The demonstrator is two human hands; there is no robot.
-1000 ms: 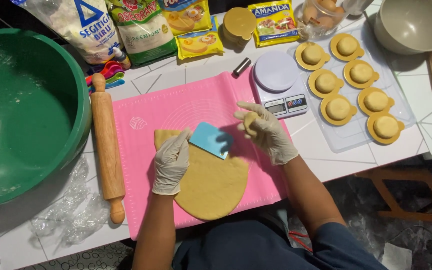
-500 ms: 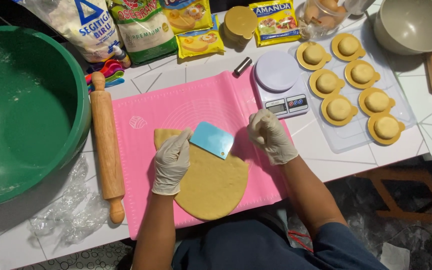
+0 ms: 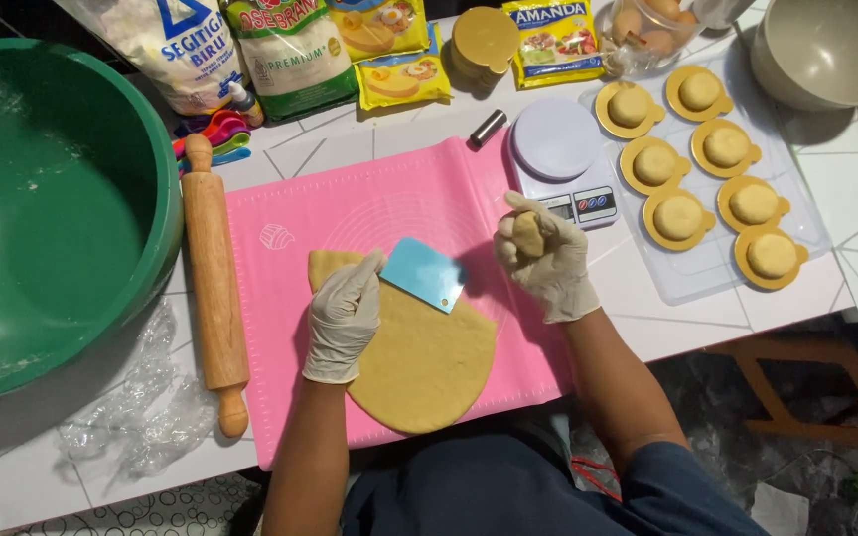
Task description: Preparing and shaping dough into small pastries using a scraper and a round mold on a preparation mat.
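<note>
Pinching a small lump of dough (image 3: 528,236) in our closed right hand (image 3: 545,260), we hold it just above the pink mat's (image 3: 389,203) edge, while our left hand (image 3: 345,316) grips the blue scraper (image 3: 424,274) over the flattened dough sheet (image 3: 427,357), the scale (image 3: 560,159) lying beyond the lump.

Home kitchen / small baking setup. White tiled table (image 3: 707,328) w/ pink silicone mat (image 3: 389,203), wooden rolling pin (image 3: 213,288), big green bowl (image 3: 52,208), digital kitchen scale (image 3: 560,159), flour & ingredient bags (image 3: 250,50), eggs (image 3: 647,20), dough balls on gold trays (image 3: 707,189). Patterned floor below.
</note>
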